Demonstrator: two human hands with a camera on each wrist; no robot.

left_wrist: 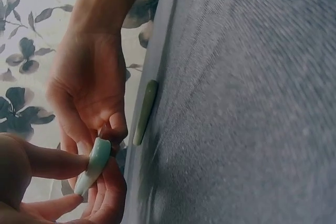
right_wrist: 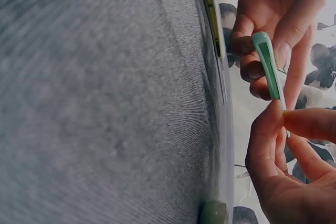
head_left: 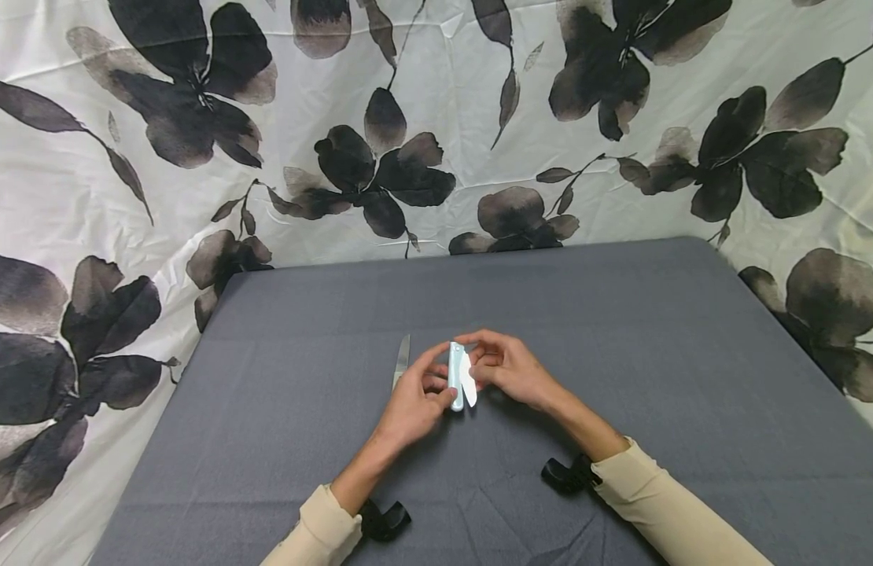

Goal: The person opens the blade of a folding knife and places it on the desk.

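Note:
Between my two hands is a folding knife with a pale mint-green handle [head_left: 454, 373] and a white blade [head_left: 468, 383], the blade standing partly out of the handle at a narrow angle. My left hand [head_left: 412, 407] grips the handle with the thumb at its lower end and fingers at the upper end. In the right wrist view the slot of the handle [right_wrist: 268, 61] shows, and my right hand [right_wrist: 283, 174] pinches the blade between thumb and finger. Both hands are raised over the grey cloth.
Just beyond my left hand, a second knife [head_left: 403, 358] lies on the grey table cloth [head_left: 302, 440]. A green, rounded, handle-like piece [left_wrist: 146, 111] also lies on the cloth, hidden in the head view. Behind the table hangs a white floral curtain [head_left: 479, 157].

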